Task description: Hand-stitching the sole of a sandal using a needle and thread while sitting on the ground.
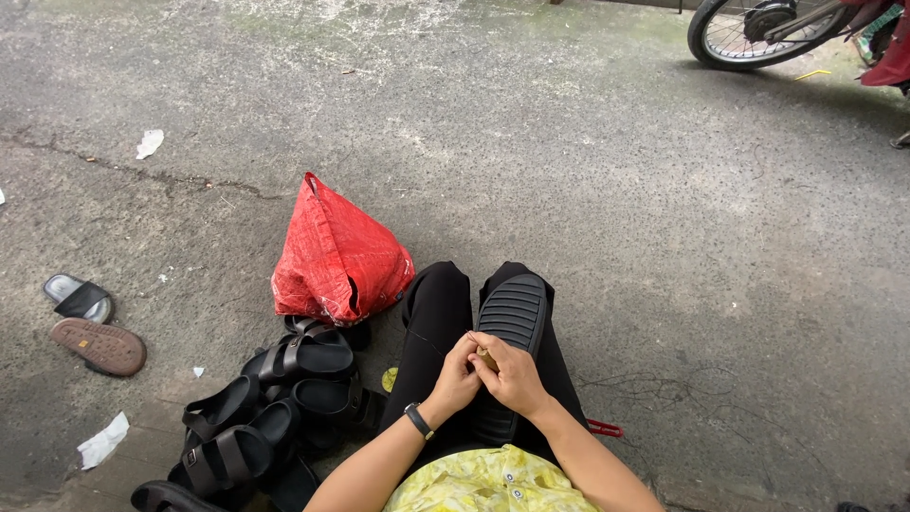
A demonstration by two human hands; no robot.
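A person sits on the grey concrete ground [588, 190] with a black ridged rubber shoe sole [513, 318] lying sole-up along the lap, over black trousers. Both hands meet above the near half of that sole. The left hand [456, 377], with a dark watch at the wrist, and the right hand [513, 375] are pressed close together, fingertips pinching a small yellowish-brown item [486, 357] between them; what it is cannot be told, as it is mostly hidden.

Just beside the person's left leg lies a heap of black strapped sandals [270, 417], and a crumpled red plastic bag [336, 256] stands at the far end of that heap, touching it. Well apart, toward the left edge of the ground, a grey slide sandal [79, 298] lies next to an upturned brown-soled one [99, 346]. A bicycle wheel [758, 33] shows at the far right corner.
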